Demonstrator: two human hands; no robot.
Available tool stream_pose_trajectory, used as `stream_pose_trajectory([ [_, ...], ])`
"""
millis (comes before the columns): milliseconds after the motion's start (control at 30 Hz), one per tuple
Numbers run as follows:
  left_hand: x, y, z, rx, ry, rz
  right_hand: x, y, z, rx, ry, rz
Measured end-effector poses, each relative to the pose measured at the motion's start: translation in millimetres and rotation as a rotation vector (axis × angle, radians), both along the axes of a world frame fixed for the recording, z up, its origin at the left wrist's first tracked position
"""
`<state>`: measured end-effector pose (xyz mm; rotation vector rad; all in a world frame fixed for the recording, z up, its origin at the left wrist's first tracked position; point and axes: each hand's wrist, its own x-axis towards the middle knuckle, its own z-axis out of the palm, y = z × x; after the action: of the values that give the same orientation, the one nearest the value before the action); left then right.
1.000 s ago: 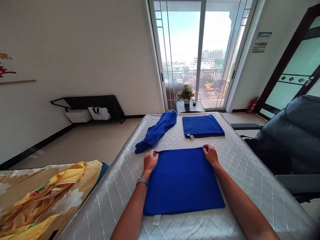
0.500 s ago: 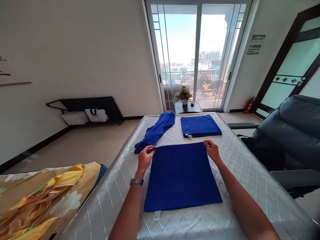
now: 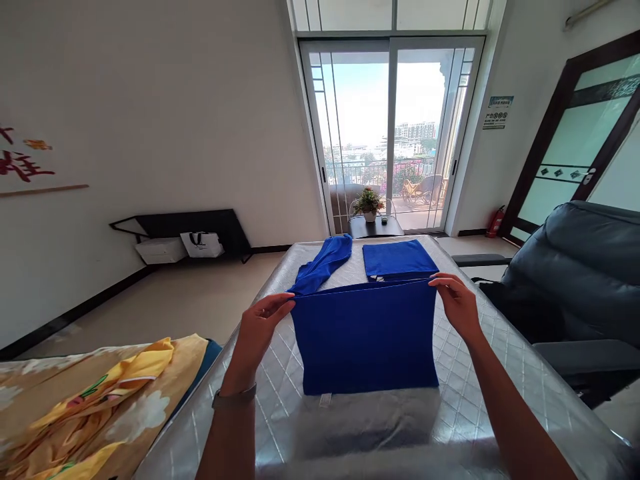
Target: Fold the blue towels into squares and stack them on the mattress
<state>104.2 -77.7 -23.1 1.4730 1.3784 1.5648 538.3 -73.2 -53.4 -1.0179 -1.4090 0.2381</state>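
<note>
A flat blue cloth piece (image 3: 369, 340) has its far edge raised off the silvery quilted mattress (image 3: 505, 380), its near edge low with a small white tag below. My left hand (image 3: 263, 327) pinches its far left corner between thumb and fingers. At the far right corner, my right hand (image 3: 457, 303) holds it the same way. Beyond it lies a folded blue stack (image 3: 399, 259), partly hidden at its front. A crumpled blue cloth (image 3: 325, 263) lies to the left of the stack.
A dark armchair (image 3: 590, 273) stands along the right side. At lower left is a patterned bed cover (image 3: 185, 360) with a yellow garment (image 3: 115, 393) on it. A small table with a potted plant (image 3: 369, 203) stands past the mattress, before the glass doors.
Both hands have risen toward the camera and moved apart, lifting the far edge of the blue cloth off the mattress. The view has tilted upward slightly.
</note>
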Motion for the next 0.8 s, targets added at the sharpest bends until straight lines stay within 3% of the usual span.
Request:
stream_pose_trajectory([
  [333, 20.0, -80.4, 57.3, 0.185, -0.175, 0.145, 8.4, -86.5, 64.0, 0.265, -0.004, -0.186],
  [433, 29.3, -106.4, 74.0, 0.311, -0.222, 0.162, 8.4, -108.8, 77.2, 0.365, 0.035, -0.258],
  [533, 33.2, -115.7, 80.6, 0.346, -0.254, 0.155, 9.1, -121.5, 81.9, 0.417, 0.067, -0.264],
  [600, 30.7, -108.3, 75.4, 0.282, -0.251, 0.151, 10.8, -120.0, 76.8, 0.382, 0.038, -0.247],
  [667, 25.1, -90.1, 61.3, 0.185, -0.221, 0.139, 13.3, -108.4, 63.1, 0.291, -0.014, -0.212],
  [800, 12.2, -29.5, 5.8, 0.003, -0.032, 0.021, 17.4, -55.5, 10.8, 0.008, -0.026, -0.048],
])
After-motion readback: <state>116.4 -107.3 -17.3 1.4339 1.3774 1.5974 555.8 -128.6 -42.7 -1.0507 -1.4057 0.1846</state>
